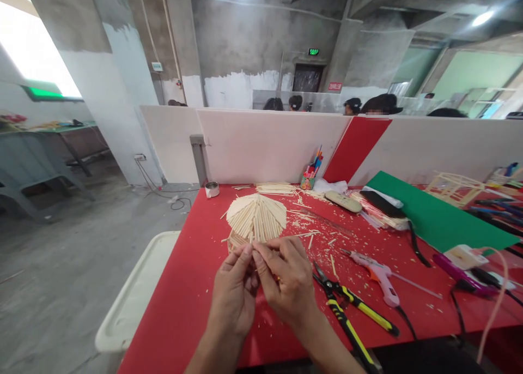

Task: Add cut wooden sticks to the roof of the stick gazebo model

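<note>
A round model made of thin wooden sticks (256, 217), with a conical stick roof, stands on the red table (180, 303). My left hand (233, 293) and my right hand (286, 278) meet at its near edge. Both pinch with their fingertips together at the roof's lower rim, on a thin stick that I can barely make out. My forearms come in from the bottom of the view.
Yellow-handled cutters (347, 306) and a pink glue gun (378, 276) lie right of my hands, among stick offcuts. Loose sticks (275, 188), a pen cup (310, 173), green sheet (433, 216) and another stick frame (451, 187) lie further back. A white tray (134, 292) sits left of the table. People sit behind the partition (265, 145).
</note>
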The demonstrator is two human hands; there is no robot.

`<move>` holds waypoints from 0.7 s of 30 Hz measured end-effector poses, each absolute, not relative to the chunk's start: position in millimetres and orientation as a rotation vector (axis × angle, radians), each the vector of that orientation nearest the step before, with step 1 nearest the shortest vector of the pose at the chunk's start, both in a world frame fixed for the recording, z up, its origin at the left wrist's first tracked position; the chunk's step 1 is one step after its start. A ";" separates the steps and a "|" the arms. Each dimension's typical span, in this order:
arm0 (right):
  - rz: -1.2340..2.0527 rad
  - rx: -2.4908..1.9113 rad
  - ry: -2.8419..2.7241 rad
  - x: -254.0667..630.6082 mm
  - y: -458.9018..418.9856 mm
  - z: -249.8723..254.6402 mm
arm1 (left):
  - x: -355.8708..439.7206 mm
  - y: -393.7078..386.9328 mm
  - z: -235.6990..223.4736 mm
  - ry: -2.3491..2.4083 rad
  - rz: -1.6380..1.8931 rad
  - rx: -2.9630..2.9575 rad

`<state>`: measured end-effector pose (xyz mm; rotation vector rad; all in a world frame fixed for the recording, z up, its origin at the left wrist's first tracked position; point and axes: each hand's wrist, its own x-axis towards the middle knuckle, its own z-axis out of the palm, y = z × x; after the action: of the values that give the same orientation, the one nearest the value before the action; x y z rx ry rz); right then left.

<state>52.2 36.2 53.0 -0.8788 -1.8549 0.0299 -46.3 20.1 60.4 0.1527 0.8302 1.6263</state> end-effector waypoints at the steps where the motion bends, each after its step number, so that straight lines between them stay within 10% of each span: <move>1: 0.024 -0.883 -1.859 51.6 37.0 53.3 | -47.0 21.0 60.4 0.835 1.626 0.155; 21: -0.128 -0.945 -2.069 56.2 51.9 67.7 | -43.4 30.7 59.3 0.879 1.680 0.150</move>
<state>56.2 51.9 67.7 -0.9447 -2.0695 -0.1284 -43.4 30.7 59.3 0.1497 0.8795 1.6795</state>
